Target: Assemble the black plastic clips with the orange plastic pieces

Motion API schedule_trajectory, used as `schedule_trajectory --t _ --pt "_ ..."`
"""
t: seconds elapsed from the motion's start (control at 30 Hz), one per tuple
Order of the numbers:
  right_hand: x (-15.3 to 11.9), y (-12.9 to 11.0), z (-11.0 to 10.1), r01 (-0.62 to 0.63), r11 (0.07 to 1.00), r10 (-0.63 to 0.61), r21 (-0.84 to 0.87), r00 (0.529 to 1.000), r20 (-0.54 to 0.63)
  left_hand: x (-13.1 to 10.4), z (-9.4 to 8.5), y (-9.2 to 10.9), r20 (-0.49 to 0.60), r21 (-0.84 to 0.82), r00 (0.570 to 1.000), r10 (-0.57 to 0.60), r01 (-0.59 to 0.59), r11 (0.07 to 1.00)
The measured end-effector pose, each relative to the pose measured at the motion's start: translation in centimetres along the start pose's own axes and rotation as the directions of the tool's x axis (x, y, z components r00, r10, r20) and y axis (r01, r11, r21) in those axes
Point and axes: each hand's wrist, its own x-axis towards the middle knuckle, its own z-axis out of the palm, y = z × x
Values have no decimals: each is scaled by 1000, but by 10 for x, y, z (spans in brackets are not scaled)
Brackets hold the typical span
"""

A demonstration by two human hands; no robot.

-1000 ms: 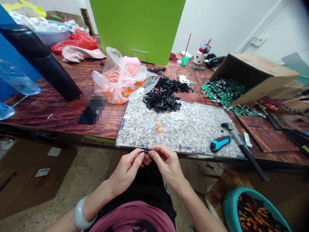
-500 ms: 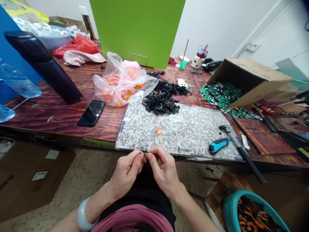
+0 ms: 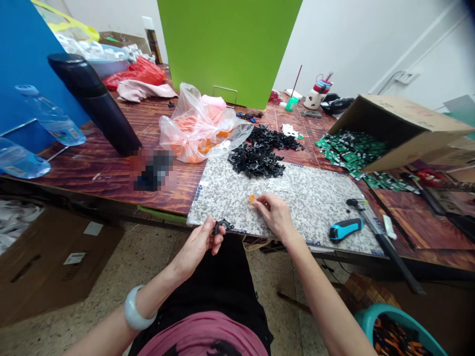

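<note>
My left hand (image 3: 203,238) pinches a curved black plastic part (image 3: 223,226) just off the front edge of the speckled board (image 3: 222,198). On the board, my right hand (image 3: 273,213) has its thumb and fingertips closed at a small orange plastic piece (image 3: 252,198), partly covered by the fingers. Beyond the hands, a heap of black plastic parts (image 3: 256,158) lies at the board's back edge. A clear bag with orange parts (image 3: 202,136) sits left of that heap.
A blue-and-black handled tool (image 3: 346,230) and a hammer (image 3: 386,252) lie at the right. A carton (image 3: 404,128) spills green-and-white pieces (image 3: 356,148). At lower right stands a teal tub (image 3: 365,316) of parts. A dark flask (image 3: 96,104) stands left.
The hands, earlier together at the board's front edge, are now apart. My right hand has moved forward onto the orange piece; my left holds the black part. The view has shifted left.
</note>
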Motion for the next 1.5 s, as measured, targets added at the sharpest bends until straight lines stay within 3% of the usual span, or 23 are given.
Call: schedule_trajectory --t 0.13,0.2,0.4,0.7,0.83,0.97,1.07,1.5 --pt "-11 -13 -10 -18 995 31 101 991 -129 1 -2 -1 -11 -15 1000 -8 8 1000" --pt "-18 -18 -15 -61 984 84 166 987 -134 1 -2 0 -16 11 1000 -4 4 1000" --pt "-37 -28 -23 -189 927 209 323 977 -29 -1 3 4 18 145 1000 9 -11 989" --pt "-50 -44 -25 -298 807 278 510 953 117 0 0 -1 50 263 993 103 -113 958" --pt "-58 -64 -24 -243 826 225 508 969 97 2 1 -4 72 289 992 99 -116 950" --pt "-63 -81 -18 -67 919 68 388 998 10 0 6 -5 96 317 988 118 -142 938" --pt "-64 -86 -9 9 937 17 350 997 -71 -3 8 -5 125 353 981 151 -186 917" --pt "-71 -85 1 32 930 22 365 990 -142 -10 12 -4 231 570 952 203 -301 765"
